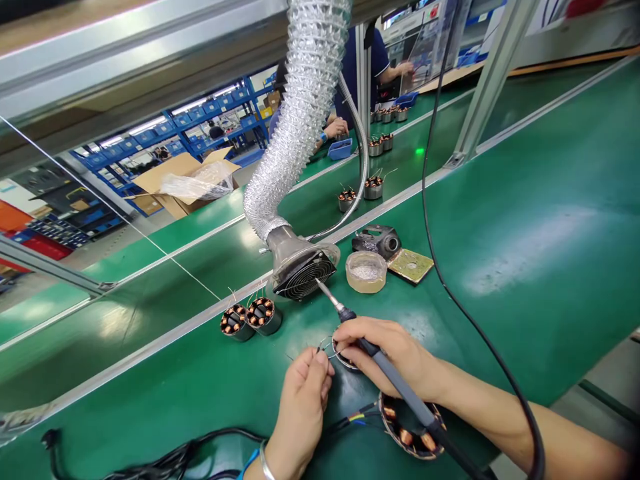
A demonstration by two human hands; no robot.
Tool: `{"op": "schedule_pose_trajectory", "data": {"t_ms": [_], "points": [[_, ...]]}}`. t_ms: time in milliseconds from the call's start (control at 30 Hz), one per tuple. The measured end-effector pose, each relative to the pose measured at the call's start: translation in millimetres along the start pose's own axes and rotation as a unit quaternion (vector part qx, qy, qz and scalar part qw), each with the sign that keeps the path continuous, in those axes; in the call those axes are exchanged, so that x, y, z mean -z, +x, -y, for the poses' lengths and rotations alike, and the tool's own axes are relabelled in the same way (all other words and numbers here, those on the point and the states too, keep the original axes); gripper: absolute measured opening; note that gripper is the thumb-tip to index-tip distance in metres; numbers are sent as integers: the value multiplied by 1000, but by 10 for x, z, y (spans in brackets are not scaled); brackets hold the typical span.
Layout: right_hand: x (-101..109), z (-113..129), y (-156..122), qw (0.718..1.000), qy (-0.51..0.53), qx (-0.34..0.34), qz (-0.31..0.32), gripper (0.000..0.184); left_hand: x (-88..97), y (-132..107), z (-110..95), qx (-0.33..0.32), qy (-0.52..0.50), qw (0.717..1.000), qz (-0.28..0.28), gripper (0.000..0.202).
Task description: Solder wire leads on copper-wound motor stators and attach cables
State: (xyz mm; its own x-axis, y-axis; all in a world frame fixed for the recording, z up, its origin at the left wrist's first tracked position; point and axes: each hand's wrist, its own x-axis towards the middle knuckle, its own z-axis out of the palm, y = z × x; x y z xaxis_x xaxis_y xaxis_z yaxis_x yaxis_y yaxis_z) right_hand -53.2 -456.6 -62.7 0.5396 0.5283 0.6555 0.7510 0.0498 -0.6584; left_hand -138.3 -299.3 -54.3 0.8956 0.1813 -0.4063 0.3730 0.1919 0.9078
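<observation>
- At the near edge of the green mat (500,200), the left hand (303,400) pinches thin lead wires (325,348) between thumb and fingertips, just beside a small stator (344,359).
- Right hand (395,357) is closed in a pen grip round the soldering iron (414,403); the tip is clear of the wires, near the extractor fan (303,273).
- Progress, as judged: soldering is under way; joint quality is not discernible. Two stators (250,319) stand behind, and a larger stator (406,437) lies under the right wrist.
- Factory line, with co-workers at the far belt.
</observation>
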Motion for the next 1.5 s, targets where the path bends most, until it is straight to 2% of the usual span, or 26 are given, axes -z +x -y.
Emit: {"op": "schedule_pose_trajectory", "data": {"t_ms": [267, 400, 567, 700, 833, 1333, 1400, 1500], "points": [[39, 69, -9, 1000, 3, -25, 6, 32, -58, -41, 41, -41, 36, 998, -30, 59], [60, 57, -50, 999, 30, -33, -18, 29, -44, -39, 70, -45, 37, 998, -33, 57], [237, 154, -98, 998, 6, -31, -63, 40, -49, -39, 125, -51, 25, 998, -39, 55], [343, 252, -118, 996, 19, -36, -79, 26, -58, -47, 153, -62, 16, 997, -37, 53], [329, 280, -118, 992, 31, -59, -103, 17, -60, -49, 151, -73, 18, 997, -36, 50], [290, 301, -88, 996, 20, -54, -69, 16, -81, -68, 106, -75, 36, 996, -32, 54], [289, 327, -78, 997, 20, -41, -55, 18, -80, -63, 106, -82, 41, 995, -31, 54], [269, 374, -52, 998, 12, 2, -66, 21, -72, -54, 123, -87, 46, 995, -30, 53]]}}
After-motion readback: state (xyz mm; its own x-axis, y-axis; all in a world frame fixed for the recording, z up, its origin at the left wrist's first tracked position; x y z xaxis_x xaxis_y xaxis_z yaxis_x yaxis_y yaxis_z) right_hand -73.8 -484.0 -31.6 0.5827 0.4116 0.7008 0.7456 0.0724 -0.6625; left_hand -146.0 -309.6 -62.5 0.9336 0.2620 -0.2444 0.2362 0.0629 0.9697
